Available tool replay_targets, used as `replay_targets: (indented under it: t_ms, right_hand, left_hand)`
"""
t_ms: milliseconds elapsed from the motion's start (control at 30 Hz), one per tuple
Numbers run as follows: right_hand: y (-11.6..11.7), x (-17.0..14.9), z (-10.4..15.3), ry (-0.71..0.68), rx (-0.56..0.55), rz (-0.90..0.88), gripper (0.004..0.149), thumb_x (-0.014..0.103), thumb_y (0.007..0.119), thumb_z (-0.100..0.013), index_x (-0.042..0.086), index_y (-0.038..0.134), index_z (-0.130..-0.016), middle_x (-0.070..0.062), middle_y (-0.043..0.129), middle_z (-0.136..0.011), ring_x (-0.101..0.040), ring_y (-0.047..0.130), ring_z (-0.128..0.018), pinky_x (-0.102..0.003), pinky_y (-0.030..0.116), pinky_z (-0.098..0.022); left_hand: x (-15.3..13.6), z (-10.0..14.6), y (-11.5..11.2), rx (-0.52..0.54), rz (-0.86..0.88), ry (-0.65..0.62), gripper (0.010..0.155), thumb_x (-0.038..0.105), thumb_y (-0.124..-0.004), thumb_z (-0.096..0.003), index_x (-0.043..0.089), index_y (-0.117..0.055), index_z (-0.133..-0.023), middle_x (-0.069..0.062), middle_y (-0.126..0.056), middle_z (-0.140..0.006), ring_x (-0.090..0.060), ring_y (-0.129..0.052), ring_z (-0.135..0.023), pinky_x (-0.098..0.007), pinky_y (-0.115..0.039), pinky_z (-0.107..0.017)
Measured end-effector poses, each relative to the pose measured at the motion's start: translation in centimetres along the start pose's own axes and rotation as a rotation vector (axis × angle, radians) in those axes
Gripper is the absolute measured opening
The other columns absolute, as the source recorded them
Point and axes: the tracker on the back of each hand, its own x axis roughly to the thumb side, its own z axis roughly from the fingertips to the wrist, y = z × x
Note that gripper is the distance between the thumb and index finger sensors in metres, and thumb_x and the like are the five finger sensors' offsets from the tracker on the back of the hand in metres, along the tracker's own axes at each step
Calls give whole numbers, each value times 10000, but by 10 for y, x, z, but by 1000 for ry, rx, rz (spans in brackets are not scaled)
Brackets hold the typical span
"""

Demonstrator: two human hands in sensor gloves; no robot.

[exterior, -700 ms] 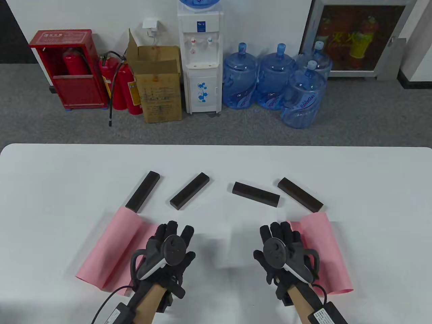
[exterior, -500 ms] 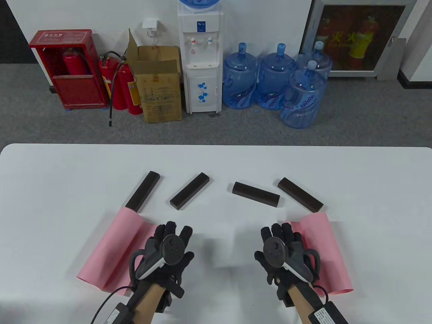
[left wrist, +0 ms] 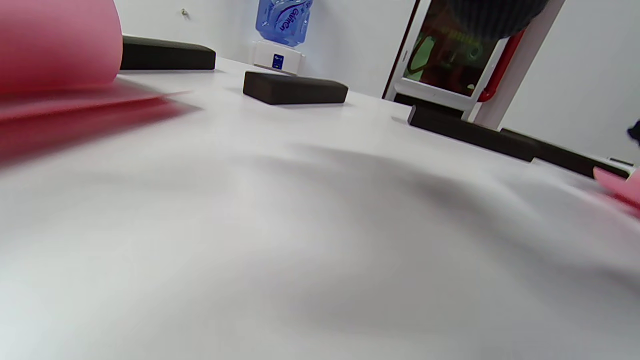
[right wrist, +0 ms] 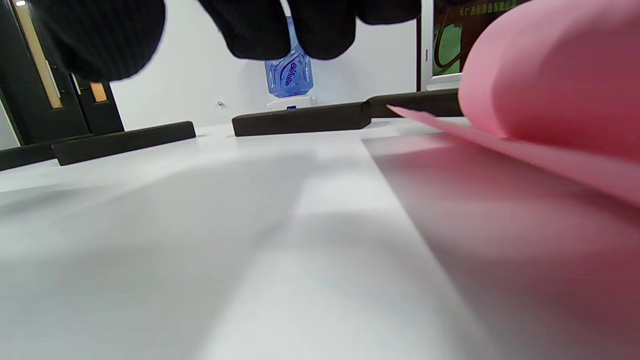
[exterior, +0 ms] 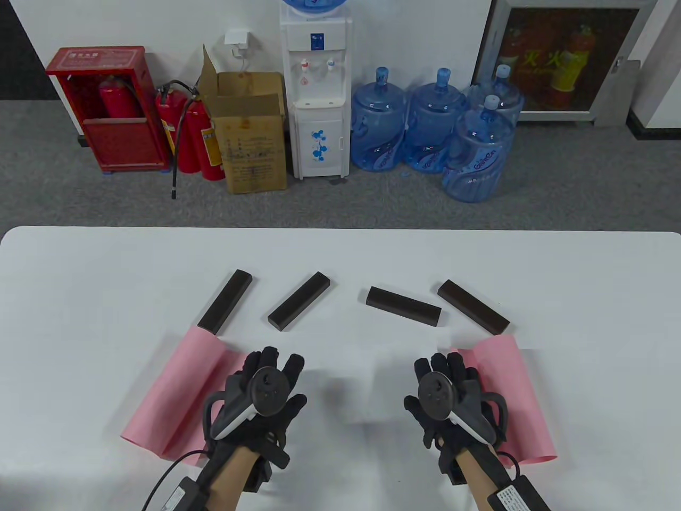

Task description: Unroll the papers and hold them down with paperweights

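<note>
Two pink papers lie partly curled on the white table [exterior: 340, 255]. The left pink paper [exterior: 175, 394] curls up at its far side and also shows in the left wrist view [left wrist: 55, 45]. The right pink paper [exterior: 511, 394] shows curled in the right wrist view [right wrist: 555, 75]. Several dark paperweight bars lie in a row beyond them, such as the leftmost [exterior: 226, 307] and the rightmost [exterior: 473, 314]. My left hand [exterior: 272, 372] lies flat with its fingers spread at the left paper's inner edge. My right hand [exterior: 444, 372] lies flat at the right paper's inner edge. Neither hand holds anything.
Two more bars [exterior: 299, 307] [exterior: 404, 306] lie in the middle of the row. A faint white sheet outline [exterior: 372, 383] shows between the hands. The floor beyond the table's far edge holds a water dispenser [exterior: 316, 90], water jugs and a cardboard box.
My right hand has drifted slightly to the right. The papers and bars have not moved.
</note>
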Motion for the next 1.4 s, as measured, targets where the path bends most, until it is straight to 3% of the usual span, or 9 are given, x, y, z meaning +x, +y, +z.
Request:
replay_targets:
  t_ms: [200, 367, 533, 700, 967, 1100, 1200, 1300, 1400]
  right_hand:
    - [-1, -3, -1, 2, 1, -12, 783, 568, 701, -381, 238, 538, -1071, -92, 418, -1122, -394, 339, -1066, -625, 340, -748]
    - [-1, -2, 0, 0, 12, -6, 783, 570, 699, -382, 237, 537, -1072, -92, 420, -1122, -395, 339, -1065, -625, 344, -747]
    - [0, 1, 0, -12, 8, 14, 781, 567, 696, -384, 236, 535, -1073, -94, 425, -1121, -395, 342, -1065, -626, 353, -745]
    - [-1, 2, 1, -15, 7, 23, 780, 566, 693, -388, 237, 527, -1075, -95, 426, -1121, -398, 344, -1064, -627, 363, -743]
    - [-1, 3, 2, -14, 17, 19, 789, 571, 695, -386, 234, 517, -1077, -96, 422, -1121, -401, 343, -1062, -627, 367, -742]
    - [-1, 4, 2, -21, 22, 25, 792, 574, 695, -385, 234, 515, -1078, -96, 421, -1122, -403, 342, -1062, -627, 374, -740]
    - [-1, 5, 2, -26, 23, 26, 791, 574, 694, -386, 234, 517, -1078, -97, 421, -1122, -404, 344, -1061, -627, 377, -740]
    - [-1, 6, 2, -30, 26, 26, 790, 574, 694, -386, 233, 520, -1077, -97, 421, -1122, -405, 345, -1061, -627, 380, -738]
    - [1, 8, 1, -35, 32, 29, 789, 575, 693, -388, 235, 519, -1078, -98, 422, -1122, -405, 345, -1061, -628, 380, -738]
  left_hand:
    - [-35, 15, 63, 118, -64, 104, 672, 568, -617, -504, 476, -354, -1115, -86, -336, -1261, -448, -293, -1146, -650, -334, -801]
    - [-105, 24, 94, 145, -108, 338, 650, 543, -611, -512, 467, -378, -1114, -108, -410, -1249, -454, -372, -1134, -653, -381, -787]
    - [-164, 26, 78, 65, -54, 506, 625, 474, -619, -526, 462, -392, -1108, -135, -508, -1226, -451, -518, -1103, -658, -446, -768]
    - [-189, 24, 46, -43, 52, 548, 679, 526, -632, -514, 452, -323, -1114, -138, -540, -1218, -454, -622, -1066, -661, -497, -750]
    - [-164, 16, 23, -193, 96, 408, 852, 665, -685, -443, 466, -192, -1109, -135, -519, -1230, -434, -723, -1050, -652, -531, -756]
    - [-136, 10, 18, -164, 14, 347, 888, 599, -748, -451, 425, -161, -1095, -124, -611, -1172, -333, -922, -852, -606, -654, -681]
    - [-116, 10, 19, -131, 42, 320, 898, 533, -761, -478, 414, -99, -1073, -128, -604, -1149, -267, -954, -748, -577, -695, -637]
    - [-90, 13, 27, -73, 144, 255, 884, 502, -748, -494, 406, -81, -1067, -129, -593, -1143, -236, -978, -689, -556, -728, -603]
    - [-62, 18, 28, -18, 370, 162, 870, 484, -739, -507, 399, -84, -1072, -131, -590, -1143, -217, -992, -661, -539, -751, -580]
